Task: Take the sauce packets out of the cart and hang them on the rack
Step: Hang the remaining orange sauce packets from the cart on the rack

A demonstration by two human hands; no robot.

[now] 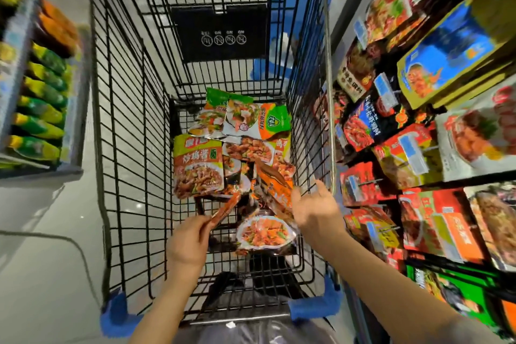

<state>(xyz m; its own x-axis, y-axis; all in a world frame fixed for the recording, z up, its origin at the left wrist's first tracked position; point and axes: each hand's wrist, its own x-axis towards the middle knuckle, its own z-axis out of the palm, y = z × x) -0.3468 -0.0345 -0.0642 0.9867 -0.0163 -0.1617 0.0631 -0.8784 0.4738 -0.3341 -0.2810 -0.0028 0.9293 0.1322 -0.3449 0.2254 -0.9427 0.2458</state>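
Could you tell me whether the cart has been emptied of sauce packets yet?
Not yet. Several sauce packets lie piled in the cart; the left hand pinches one.

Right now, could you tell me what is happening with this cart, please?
A person is unloading sauce packets from a black wire cart. The left hand pinches the edge of an orange packet, while the right hand reaches in, fingers open, holding nothing. Most packets lie piled in the cart; the rack on the right already carries hanging packets.
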